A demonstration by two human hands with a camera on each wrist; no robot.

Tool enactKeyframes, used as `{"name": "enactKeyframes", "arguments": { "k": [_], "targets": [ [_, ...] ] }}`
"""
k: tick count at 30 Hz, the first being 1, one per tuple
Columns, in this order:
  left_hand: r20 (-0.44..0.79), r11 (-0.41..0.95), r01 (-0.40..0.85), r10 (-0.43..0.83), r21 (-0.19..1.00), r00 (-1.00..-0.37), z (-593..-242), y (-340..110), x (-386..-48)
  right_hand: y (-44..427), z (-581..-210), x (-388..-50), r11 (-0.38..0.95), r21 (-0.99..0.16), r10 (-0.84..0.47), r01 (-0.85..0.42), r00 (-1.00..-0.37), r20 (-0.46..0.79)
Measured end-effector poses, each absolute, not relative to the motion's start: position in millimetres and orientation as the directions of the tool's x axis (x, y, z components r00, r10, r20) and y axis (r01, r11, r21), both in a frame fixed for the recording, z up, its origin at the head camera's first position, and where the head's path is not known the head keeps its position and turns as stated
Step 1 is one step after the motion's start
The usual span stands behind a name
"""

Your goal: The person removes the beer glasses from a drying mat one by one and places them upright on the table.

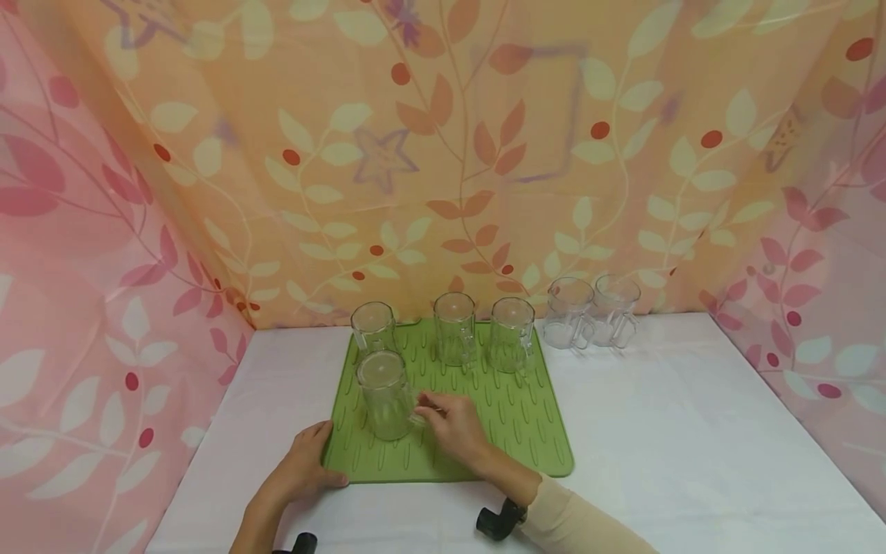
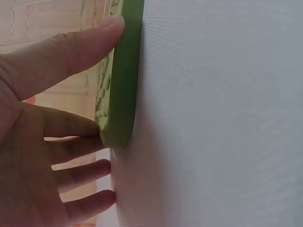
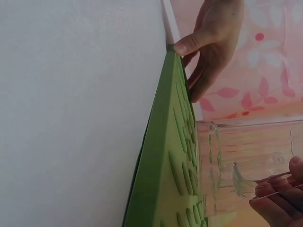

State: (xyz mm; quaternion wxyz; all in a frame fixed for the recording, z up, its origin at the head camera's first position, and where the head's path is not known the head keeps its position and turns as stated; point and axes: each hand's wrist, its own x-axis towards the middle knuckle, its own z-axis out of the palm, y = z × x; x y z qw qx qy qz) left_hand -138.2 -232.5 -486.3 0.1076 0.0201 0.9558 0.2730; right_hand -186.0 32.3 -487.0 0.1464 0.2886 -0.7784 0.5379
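On the front left of the green ridged mat is a clear glass mug, its closed base facing up. My right hand pinches this mug's handle from the right; in the right wrist view, the fingers are at the handle. My left hand rests at the mat's front left corner. In the left wrist view, the thumb touches the front edge while straight fingers reach the corner. Just behind the pinched mug is another glass mug, partly hidden.
Two more glass mugs, one at the back middle and one at the back right, are on the mat. Beyond its right edge, two clear mugs stand close together on the white table. Patterned cloth hangs behind and at both sides.
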Motion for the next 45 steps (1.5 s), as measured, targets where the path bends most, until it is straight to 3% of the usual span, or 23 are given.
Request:
{"name": "enactKeyframes", "arguments": {
  "k": [5, 13, 22, 45],
  "targets": [
    [-0.215, 0.854, -0.033, 0.093, 0.519, -0.972, -487, -233, -139, 40, -487, -186, 0.281, -0.730, -0.286, -0.623, -0.780, 0.556],
    [-0.203, 0.855, -0.017, 0.103, 0.519, -0.974, -487, -233, -140, 55, -478, -189, 0.301, -0.773, -0.260, -0.559, -0.827, 0.498],
    [-0.183, 0.853, -0.009, 0.101, 0.521, -0.978, -488, -233, -141, 69, -471, -194, 0.325, -0.728, -0.244, -0.604, -0.797, 0.553],
    [-0.196, 0.849, -0.026, 0.092, 0.528, -0.976, -491, -235, -141, 114, -441, -187, 0.328, -0.733, -0.170, -0.596, -0.801, 0.575]
  ]
}}
